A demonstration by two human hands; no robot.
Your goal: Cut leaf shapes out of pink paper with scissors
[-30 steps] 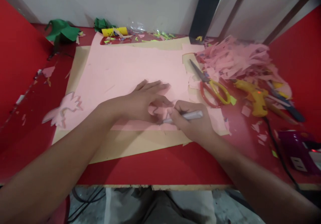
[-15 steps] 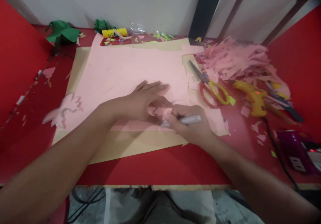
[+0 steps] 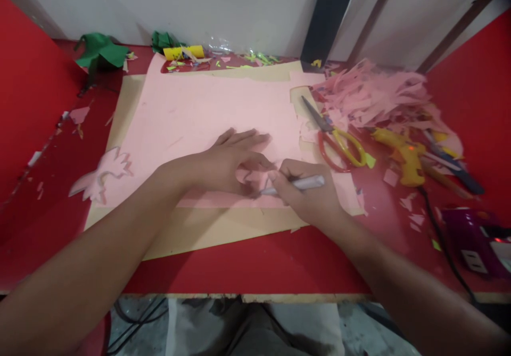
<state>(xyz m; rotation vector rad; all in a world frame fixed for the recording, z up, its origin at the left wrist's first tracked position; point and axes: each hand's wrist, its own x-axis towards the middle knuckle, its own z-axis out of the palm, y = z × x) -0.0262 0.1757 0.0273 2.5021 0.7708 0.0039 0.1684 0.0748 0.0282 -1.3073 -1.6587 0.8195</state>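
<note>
With right grip [image 3: 313, 203] clamped on a pen [image 3: 309, 182] and left grip [image 3: 224, 165] spread apart on pink paper [image 3: 207, 103], could mark crookedly through paper slipping under light pressure.

The red tabletop [image 3: 239, 271] is bounded on the left by a red panel [image 3: 32, 90] and at the far side by a pale wall [image 3: 159, 5], against which a dark slab [image 3: 329, 21] is leaned. At far left a green piece [image 3: 101, 52] is seen; to its right a yellow roll [image 3: 183, 52] is placed, followed by strewn yellow-green scraps [image 3: 261, 58]. At far right, pink strips [image 3: 375, 92] are heaped. Nearer, scissors [image 3: 326, 126] with red and yellow handles are laid, tips pointed far left. To their right a yellow glue gun [image 3: 411, 167] is set down, marked by a small lit light. At near right, a purple box [image 3: 459, 228] is passed by a black cord [image 3: 439, 239].
</note>
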